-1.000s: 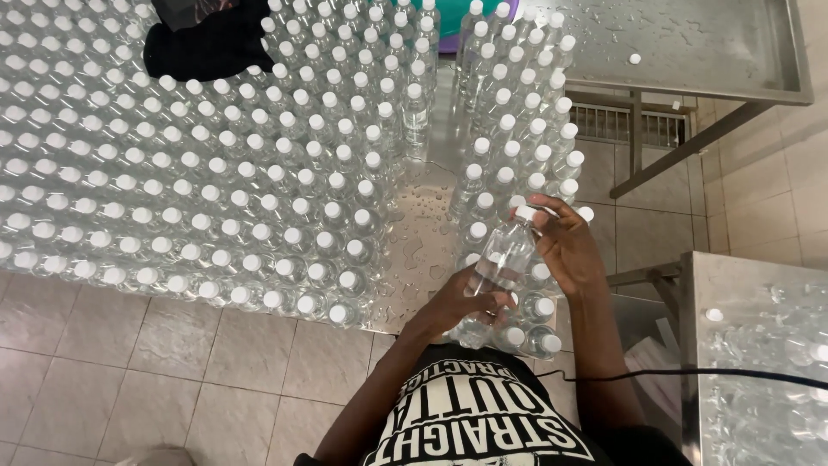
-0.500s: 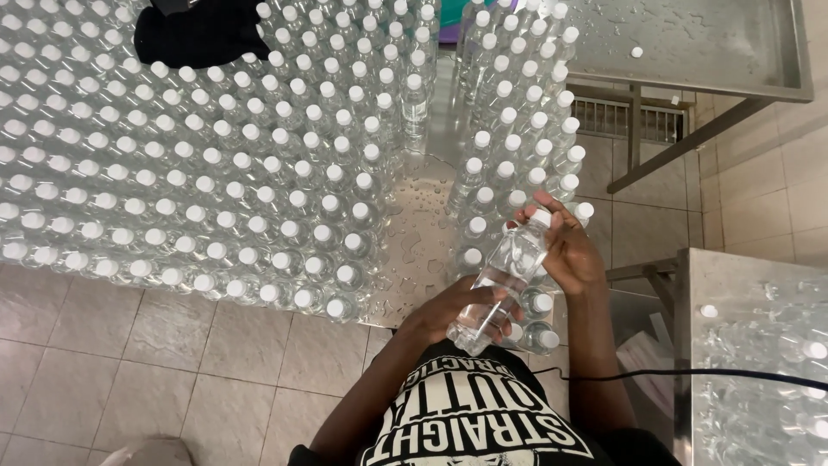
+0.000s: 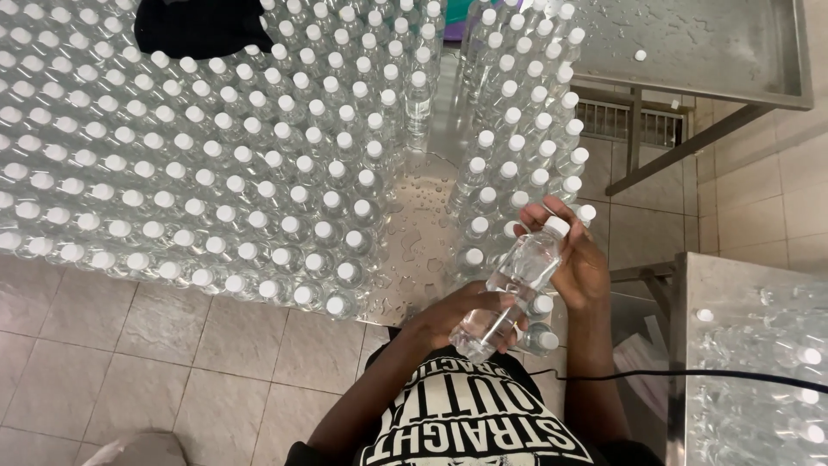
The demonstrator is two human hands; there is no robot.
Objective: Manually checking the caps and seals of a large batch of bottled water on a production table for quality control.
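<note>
**One clear bottle held in both hands above a packed worktop**

On the left, a dense block of capped bottles (image 3: 216, 181) stands upright in close rows on the wet steel worktop (image 3: 423, 233), caps touching or nearly so, probably so that as many as possible fit on the surface. A black cloth (image 3: 203, 26) lies over the far rows. The block reaches right to the near edge, over the tiled floor (image 3: 129, 362).

A bare lane, beaded with water drops, runs between this block and a narrower block of bottles (image 3: 517, 155) to its right; the gap seems to keep the two groups apart and leave room to reach in.

In front of that lane the left hand (image 3: 461, 319) is curled around the lower end of a clear bottle (image 3: 517, 280), fingers closed on its base. The bottle is tilted, base toward the person's body and white cap up and away, clear of the worktop and hanging over the near rows of the right block. The right hand (image 3: 578, 263) cups the upper part, fingers wrapped beside the cap; holding both ends steadies the slippery bottle.

Further right, a second steel table (image 3: 716, 52) stands bare but for one loose white cap (image 3: 640, 55), and near the right edge a metal tray (image 3: 690, 285) holds more bottles. A black cable (image 3: 690, 374) crosses in front of it.
</note>
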